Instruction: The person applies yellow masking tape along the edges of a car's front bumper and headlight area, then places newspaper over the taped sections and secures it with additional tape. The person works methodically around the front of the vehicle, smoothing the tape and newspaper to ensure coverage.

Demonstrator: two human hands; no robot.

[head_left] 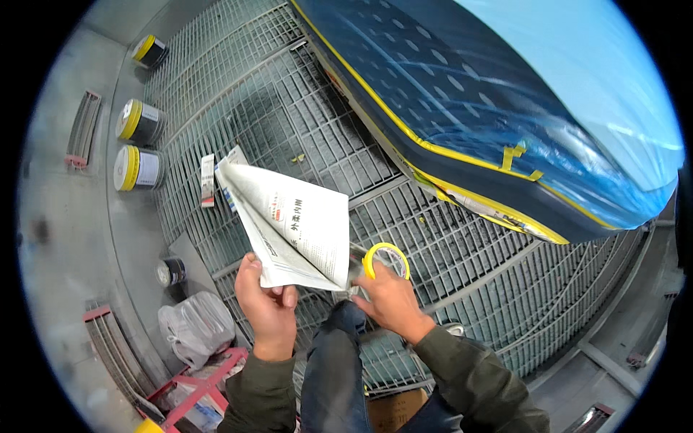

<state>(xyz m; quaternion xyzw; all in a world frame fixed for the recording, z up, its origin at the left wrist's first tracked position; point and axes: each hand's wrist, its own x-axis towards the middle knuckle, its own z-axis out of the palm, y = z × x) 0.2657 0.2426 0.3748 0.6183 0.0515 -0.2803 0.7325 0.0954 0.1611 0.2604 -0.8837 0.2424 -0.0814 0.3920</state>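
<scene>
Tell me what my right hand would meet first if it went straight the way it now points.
Probably the lower-right corner of the folded newspaper; whether the right hand touches it is unclear.

Newspaper (307, 224) underside hidden, cardboard (398, 410) cut off

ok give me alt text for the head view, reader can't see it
A person's left grip holds folded newspaper and the right grip a roll of yellow tape, above a metal grate. At upper right is a dark panel with yellow edging and blue plastic film.
</scene>
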